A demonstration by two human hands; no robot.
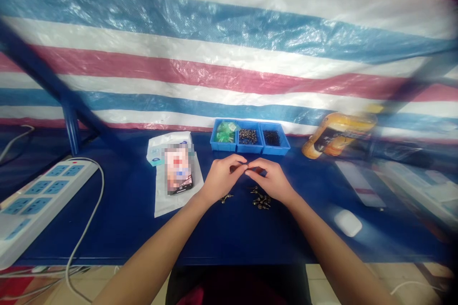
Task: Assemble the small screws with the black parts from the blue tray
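Note:
My left hand (222, 178) and my right hand (268, 181) meet above the blue tabletop (229, 233). Their fingertips close together around a small dark part (236, 168), which is mostly hidden, so its exact kind is unclear. Just below my right hand lies a small heap of dark screws (261, 198). A few similar screws (226, 198) lie below my left hand. Beyond my hands stands a blue compartment tray (250, 147) holding a green bag (226, 131) and dark small parts (248, 136).
To the left are a phone (178, 170) on a white packet (175, 202) and a white power strip (43, 200) with its cable. To the right are a white mouse (348, 223) and an orange bottle (338, 134) lying down. A striped tarp (229, 66) hangs behind.

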